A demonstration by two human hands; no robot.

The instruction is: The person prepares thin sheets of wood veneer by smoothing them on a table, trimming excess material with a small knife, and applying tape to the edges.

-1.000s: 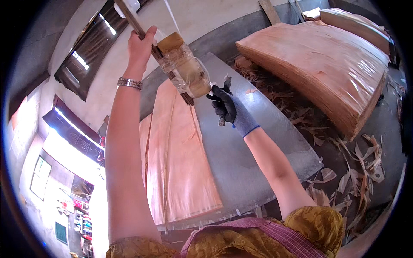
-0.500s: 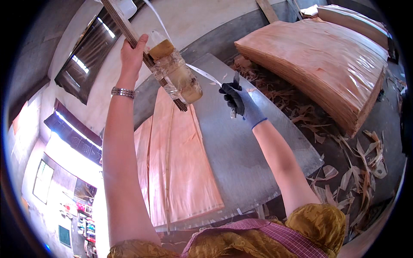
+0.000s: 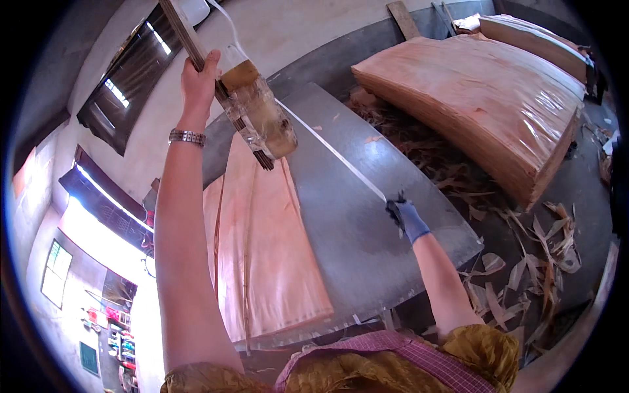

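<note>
Up high at left, my bare left hand [image 3: 199, 88] is wrapped round a wooden bar [image 3: 181, 33]. A yellowish block [image 3: 262, 114] wrapped in clear tape is fixed to the bar's lower part, just below that hand. A narrow white tape [image 3: 337, 154] stretches taut from beside the block down to my right hand [image 3: 407, 219]. That hand wears a grey-blue glove with dark fingertips, closed on the tape's end. Beneath, a pink-tan stack of thin wood veneer sheets [image 3: 275, 262] lies on a grey metal tabletop [image 3: 367, 255], with a thin stick [image 3: 247, 281] along it.
A thick stack of wood sheets [image 3: 472, 98] stands at the far right, with another stack [image 3: 534, 46] behind it. Veneer scraps [image 3: 517, 262] litter the floor beside the table. A wall with a dark-covered window [image 3: 124, 85] rises at the left.
My right hand has moved down and right, toward me, drawing out a longer length of white tape. My left hand stays on the bar, which shifts slightly left in view.
</note>
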